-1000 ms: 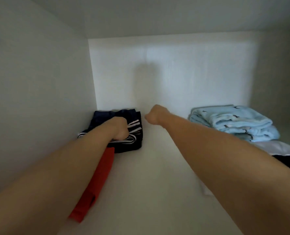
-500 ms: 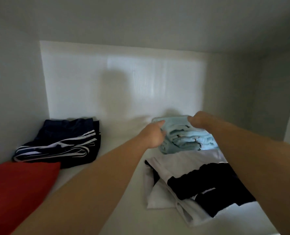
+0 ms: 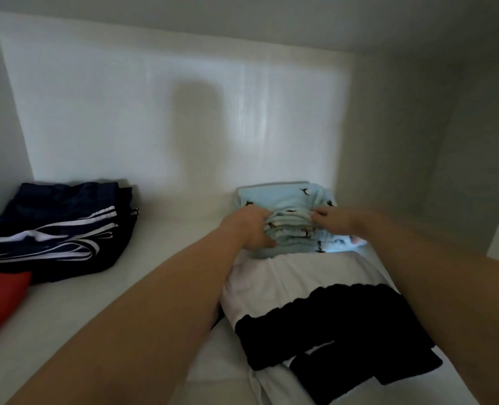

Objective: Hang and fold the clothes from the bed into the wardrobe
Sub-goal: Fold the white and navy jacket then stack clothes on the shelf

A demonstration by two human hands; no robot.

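Head view, looking down into a white wardrobe shelf (image 3: 160,244). Far back on the right: a folded light blue garment (image 3: 283,197) with small dark prints, close to the back wall.

On its left side, the left hand (image 3: 249,229): grips the folds, fingers curled over the top, thumb on the front edge. On its right side, the right hand (image 3: 334,219): rests on top with fingers nearly straight, tips touching the upper fold, thumb hidden. So, the blue garment right between both hands and partly under the fingers, with the arms reaching in from the front.

Just in front of the blue garment and touching it: a white and black garment (image 3: 301,273). Lies flat and a bit messy between the two forearms.

Well apart on the left: a folded navy pile (image 3: 58,226) with white stripes, near the left wall and the back wall. In front of that and touching its front edge: a red cloth (image 3: 0,293), cut off by the left side of the view.

On the back wall, above the clothes: a soft dark shadow (image 3: 198,127).
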